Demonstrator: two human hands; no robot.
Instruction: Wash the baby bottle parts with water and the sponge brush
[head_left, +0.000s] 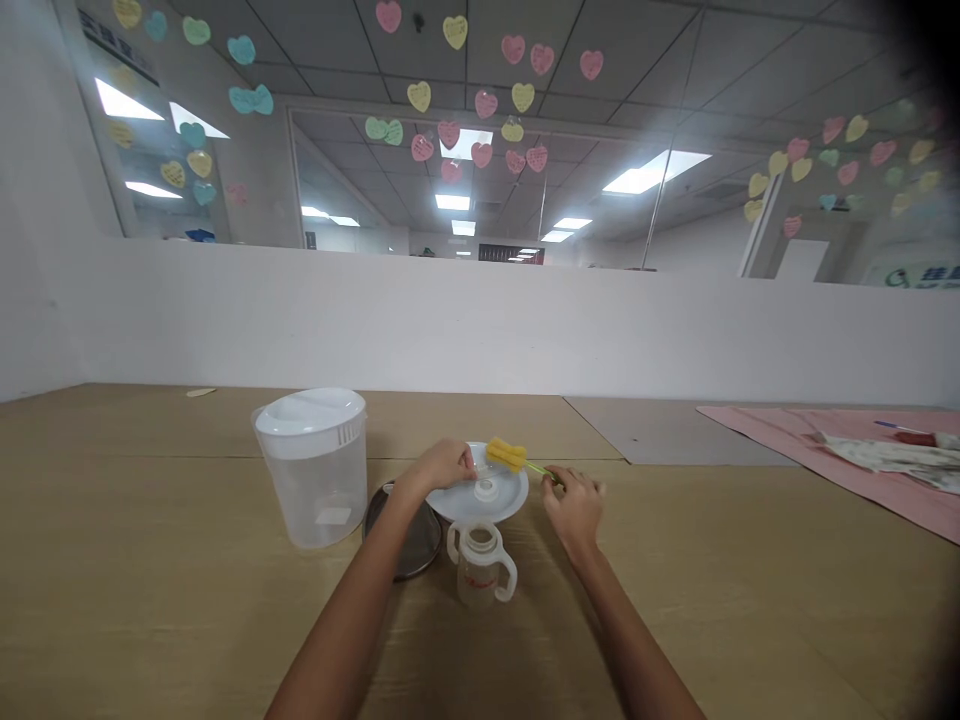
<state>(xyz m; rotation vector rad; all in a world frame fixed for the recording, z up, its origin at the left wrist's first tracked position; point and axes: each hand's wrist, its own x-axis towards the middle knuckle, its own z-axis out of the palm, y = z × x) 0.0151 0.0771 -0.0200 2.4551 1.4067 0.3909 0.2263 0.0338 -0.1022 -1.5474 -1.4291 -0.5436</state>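
My right hand (576, 508) is closed round the thin green handle of a bottle brush, whose yellow sponge head (506, 454) sits over the far right part of a white plate (514, 500). Fingers pinched, my left hand (444, 468) is over the plate's left side; what it holds, if anything, is too small to make out. A small white ring-shaped part (486, 489) lies on the plate. In front of the plate stands a clear baby bottle (478, 575) with two white handles and an uncapped neck. My left forearm partly hides a round dark tray (416, 545).
A clear plastic bucket (315, 490) with a white lid stands left of the tray. At the far right, a pink cloth (780, 440) carries a white cloth (892, 455) and a few small items. A white wall (450, 330) with windows above bounds the table's back.
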